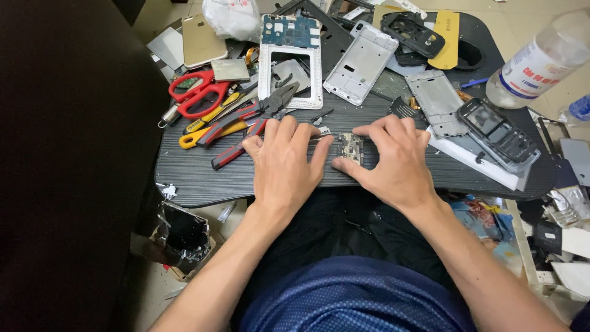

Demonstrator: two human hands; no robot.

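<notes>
small circuit board [351,147] at near edge of dark table [196,178] | pinched by right hand [393,161] | left hand [284,161] steadying thin tool [321,138], grip unclear | pliers [252,123] just left | best pressed flat, prying gently

light: even, bright overhead | shadows: soft, left side dark | focus: sharp centre | edges: wide-angle bending

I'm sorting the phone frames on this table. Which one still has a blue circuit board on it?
The white frame beside the red scissors; a blue board sits on its top end. The other frames are bare.
</notes>
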